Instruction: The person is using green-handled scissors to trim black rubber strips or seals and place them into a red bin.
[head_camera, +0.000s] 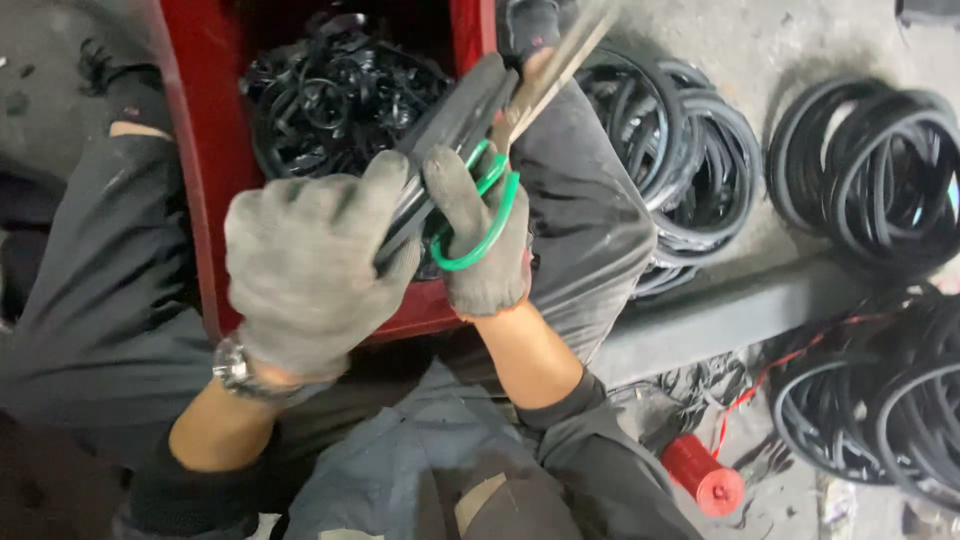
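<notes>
While the knit-gloved left hand (305, 270) clamps a flat rubber strip (450, 130), the right hand (480, 240) grips green-looped scissors (500, 170).

No packages, labels, signs or screens appear in this view. Nothing here carries print or a display of any kind.

The gloved left hand (305, 270) grips a black rubber strip (450, 130). The gloved right hand (485, 240) holds green-handled scissors (500, 170), blades around the strip, above a red bin (205, 170) of black scraps. Rubber rings (870, 170) lie on the floor.
</notes>
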